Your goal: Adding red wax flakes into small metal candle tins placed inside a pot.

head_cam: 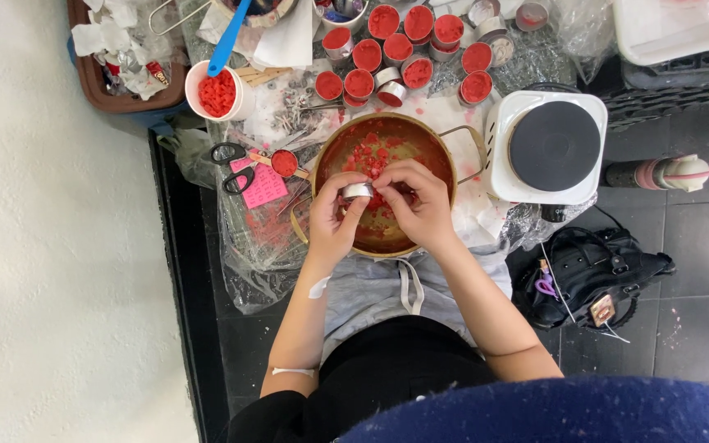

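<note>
I see left hand (331,215) gripping tin cup (358,190) over pan (346,139); right hand (420,203) fingers curled at cup, probably pinching red wax (368,154); hotplate (553,146) beside.

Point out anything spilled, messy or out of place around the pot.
Red wax flecks and smears dot the plastic sheet left of the pot and the paper beside the hot plate. Scissors lie amid the clutter. Both hands work a small metal cup over the pot.
</note>
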